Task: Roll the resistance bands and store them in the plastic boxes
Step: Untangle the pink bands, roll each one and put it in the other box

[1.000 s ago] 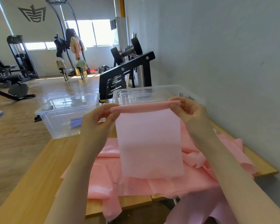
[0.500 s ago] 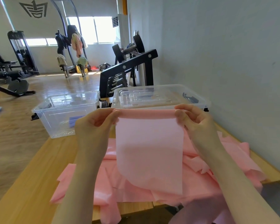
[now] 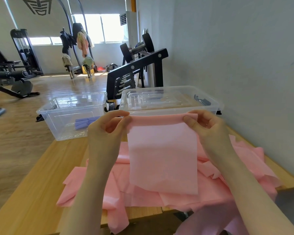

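I hold a pink resistance band (image 3: 162, 155) up in front of me, its top edge rolled into a thin tube. My left hand (image 3: 109, 129) pinches the left end of the roll and my right hand (image 3: 205, 126) pinches the right end. The loose part hangs down flat over a heap of more pink bands (image 3: 244, 168) on the wooden table (image 3: 32, 200). Two clear plastic boxes stand behind: the left box (image 3: 58, 119) holds purple rolled bands (image 3: 85, 122), the right box (image 3: 209, 106) has a clear lid lying inside.
A grey wall runs close along the right side of the table. A black dumbbell rack (image 3: 139, 70) stands behind the boxes. Gym machines (image 3: 15, 72) stand far left on the wooden floor. Some pink band hangs over the table's near edge.
The view has tilted down a little, so hands and roll sit lower in the frame. The rolled top edge looks slightly thicker and the hanging part a bit shorter.
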